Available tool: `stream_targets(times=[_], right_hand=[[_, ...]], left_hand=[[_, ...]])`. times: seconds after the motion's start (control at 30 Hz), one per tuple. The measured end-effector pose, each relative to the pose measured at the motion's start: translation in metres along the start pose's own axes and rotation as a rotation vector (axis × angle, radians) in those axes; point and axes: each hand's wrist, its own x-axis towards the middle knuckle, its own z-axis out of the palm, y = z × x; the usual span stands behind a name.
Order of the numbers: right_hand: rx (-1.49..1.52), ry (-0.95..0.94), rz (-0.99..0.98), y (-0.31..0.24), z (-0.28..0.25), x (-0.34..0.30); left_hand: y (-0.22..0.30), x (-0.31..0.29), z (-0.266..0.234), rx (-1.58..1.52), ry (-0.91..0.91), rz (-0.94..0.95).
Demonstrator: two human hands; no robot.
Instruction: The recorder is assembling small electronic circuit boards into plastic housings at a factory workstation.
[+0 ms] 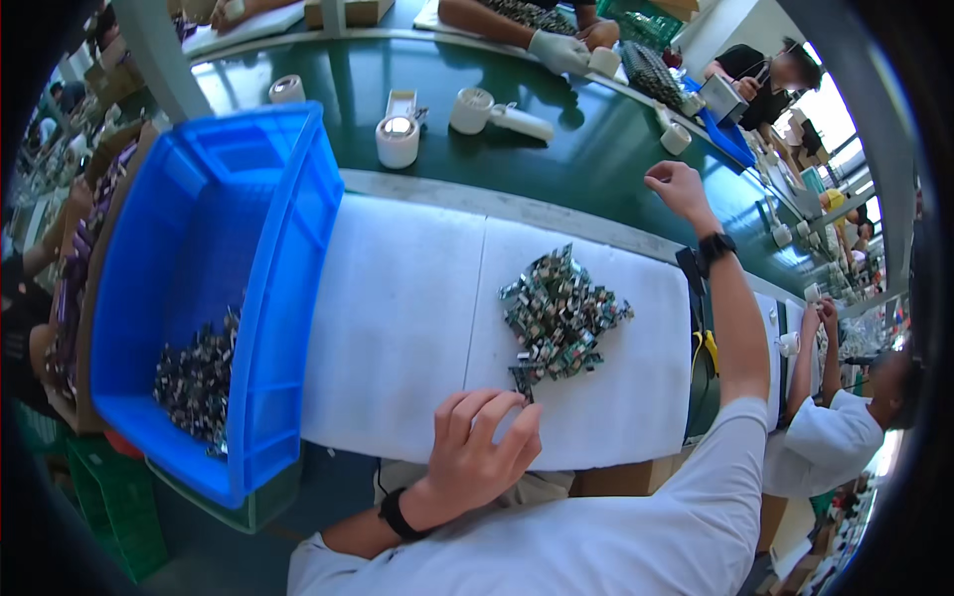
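A heap of small green circuit boards lies on the white foam sheet in front of me. My left hand is at the heap's near edge, fingers curled, with a small dark circuit board at its fingertips. Stretched out to the far right, my right hand hovers over the green conveyor belt. Its fingers are bent together, and whether anything is between them is too small to make out.
At left stands a blue bin with more boards in its bottom. Along the belt lie white round-headed devices, one beyond the foam. A yellow-handled tool is right of the foam. Several people work around; one wears a white glove.
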Motion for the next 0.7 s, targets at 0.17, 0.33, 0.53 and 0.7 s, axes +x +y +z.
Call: stream_targets(times=[0.17, 0.33, 0.53, 0.7], right_hand=[[-0.111, 0.388, 0.126, 0.001, 0.001, 0.039], [-0.063, 0.792, 0.331, 0.036, -0.001, 0.091], [0.030, 0.630, 0.191, 0.066, -0.001, 0.134], [0.054, 0.715, 0.205, 0.048, 0.011, 0.129]], left_hand=[[0.000, 0.001, -0.008, 0.100, -0.020, -0.125], [0.007, 0.016, -0.008, 0.154, -0.043, -0.119], [0.011, 0.014, 0.000, 0.201, -0.067, -0.142], [0.015, 0.017, 0.001, 0.240, -0.030, -0.135]])
